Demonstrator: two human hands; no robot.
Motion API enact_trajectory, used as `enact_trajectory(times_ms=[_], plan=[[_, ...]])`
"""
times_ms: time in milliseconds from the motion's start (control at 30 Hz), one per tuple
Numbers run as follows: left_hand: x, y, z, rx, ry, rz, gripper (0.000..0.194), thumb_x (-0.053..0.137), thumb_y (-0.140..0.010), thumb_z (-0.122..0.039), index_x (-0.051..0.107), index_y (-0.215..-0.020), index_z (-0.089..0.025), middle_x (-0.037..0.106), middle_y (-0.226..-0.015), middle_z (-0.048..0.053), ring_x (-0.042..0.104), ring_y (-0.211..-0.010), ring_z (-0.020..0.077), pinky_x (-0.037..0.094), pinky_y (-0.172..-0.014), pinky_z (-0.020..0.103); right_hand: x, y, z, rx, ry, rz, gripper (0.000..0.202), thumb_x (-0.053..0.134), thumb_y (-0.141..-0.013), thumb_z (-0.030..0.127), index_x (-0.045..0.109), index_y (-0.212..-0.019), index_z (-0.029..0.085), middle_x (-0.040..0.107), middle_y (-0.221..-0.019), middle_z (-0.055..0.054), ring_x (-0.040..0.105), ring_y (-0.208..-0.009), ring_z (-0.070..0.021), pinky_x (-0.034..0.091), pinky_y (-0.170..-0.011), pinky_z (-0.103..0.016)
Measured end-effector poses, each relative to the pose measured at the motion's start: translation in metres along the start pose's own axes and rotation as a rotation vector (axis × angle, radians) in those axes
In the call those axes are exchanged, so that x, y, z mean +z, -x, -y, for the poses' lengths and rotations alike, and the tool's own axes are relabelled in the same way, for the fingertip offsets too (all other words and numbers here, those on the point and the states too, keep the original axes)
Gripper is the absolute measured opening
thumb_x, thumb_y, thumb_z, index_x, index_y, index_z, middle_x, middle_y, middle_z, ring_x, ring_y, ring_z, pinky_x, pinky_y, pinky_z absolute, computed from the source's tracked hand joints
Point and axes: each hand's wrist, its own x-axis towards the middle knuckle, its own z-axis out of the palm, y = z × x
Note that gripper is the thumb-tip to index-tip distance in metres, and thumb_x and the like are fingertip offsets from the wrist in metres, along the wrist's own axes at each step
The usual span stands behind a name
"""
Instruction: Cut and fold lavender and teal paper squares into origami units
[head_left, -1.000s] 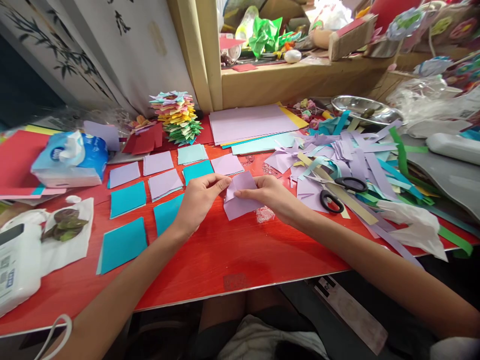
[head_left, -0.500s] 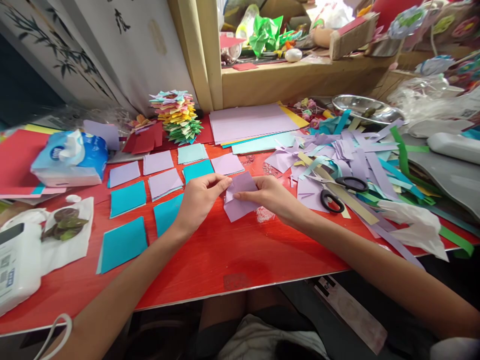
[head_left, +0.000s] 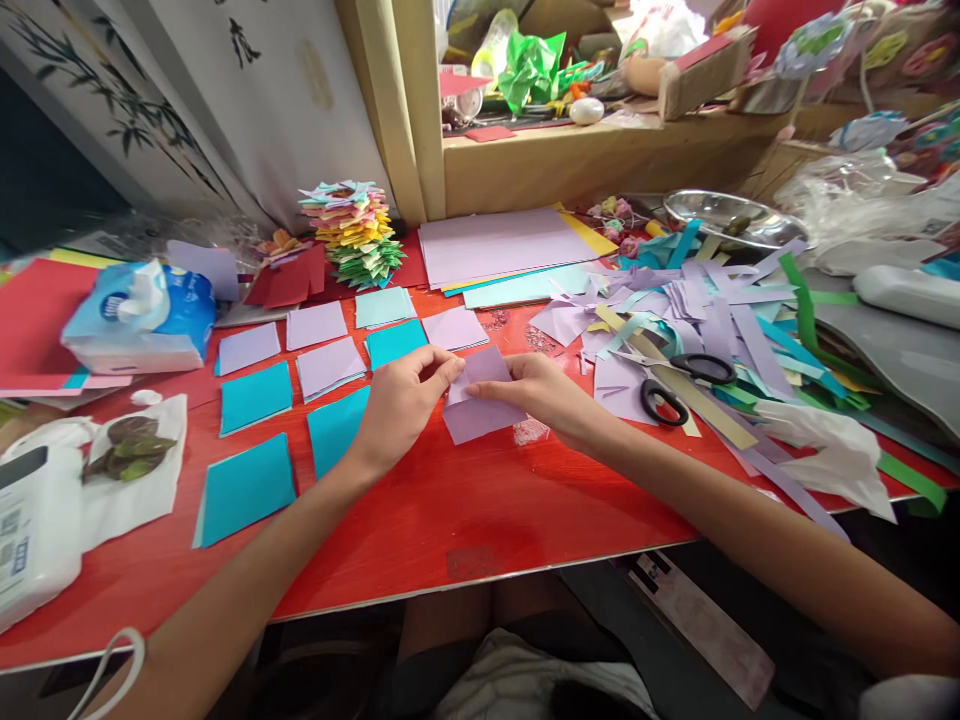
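Note:
Between my hands, above the red table (head_left: 517, 520), is a sheet of purple paper (head_left: 484, 415) with a crease across it. My left hand (head_left: 412, 395) pinches its left edge between thumb and finger. With the thumb on top and the other fingers behind, my right hand (head_left: 534, 390) grips the right side. Stacks of cut paper squares lie to the left, among them a teal stack (head_left: 249, 490) and a purple stack (head_left: 330, 366). Close behind the held sheet lies another purple stack (head_left: 454, 327).
Black-handled scissors (head_left: 665, 402) lie on the right beside a heap of paper strips (head_left: 712, 310). A tower of folded paper (head_left: 356, 232) stands at the back. On the left are a tissue pack (head_left: 142, 318) and a white device (head_left: 41, 535).
The purple paper has turned slightly, and its lower flap now spreads wider and flatter. Both hands keep their hold in nearly the same place.

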Motion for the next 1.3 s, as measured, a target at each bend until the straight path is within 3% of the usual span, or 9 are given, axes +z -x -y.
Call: enact_trajectory(times_ms=[567,800,1300], plan=[[0.0038,0.0048,-0.0061,0.046,-0.164,0.016,0.03,0.04,-0.087,-0.041,0.046,-0.067,-0.02,0.05,-0.064,-0.002,0.043,-0.059,0.0115,0.032,-0.055,0.023,0.0001,0.0017,0.0062,-0.022,0.002,-0.01,0.027,0.064,-0.068,0.04,0.061,-0.07,0.013,0.058,-0.065,-0.002,0.048,-0.055,-0.0097,0.033,-0.046,-0.021],[0.0059,0.0062,-0.0079,0.053,-0.156,0.028,0.029,0.037,-0.089,-0.041,0.042,-0.069,-0.02,0.044,-0.062,-0.003,0.04,-0.057,0.0109,0.03,-0.052,0.022,0.0006,0.0029,0.0096,-0.046,-0.056,-0.037,0.031,0.061,-0.072,0.042,0.062,-0.081,0.013,0.064,-0.077,-0.006,0.056,-0.064,-0.0128,0.041,-0.053,-0.022],[0.0024,0.0051,-0.0079,0.043,-0.129,0.083,0.027,0.041,-0.086,-0.043,0.048,-0.073,-0.021,0.05,-0.066,-0.002,0.045,-0.061,0.012,0.033,-0.055,0.022,-0.0029,-0.0024,0.0026,-0.082,-0.166,-0.098,0.025,0.06,-0.074,0.037,0.065,-0.079,0.013,0.065,-0.076,-0.005,0.057,-0.061,-0.0114,0.043,-0.055,-0.022]])
